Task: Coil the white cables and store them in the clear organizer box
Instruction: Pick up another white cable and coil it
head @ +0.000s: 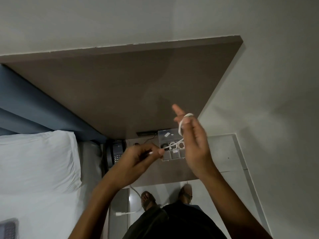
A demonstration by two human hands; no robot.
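I have the white cable (181, 128) looped around my raised right hand (195, 144), whose fingers pinch it; my left hand (138, 157) grips its free end, apparently the plug. The cable runs left to right between them, above the clear organizer box (172, 147) lying open on the tabletop (155, 176).
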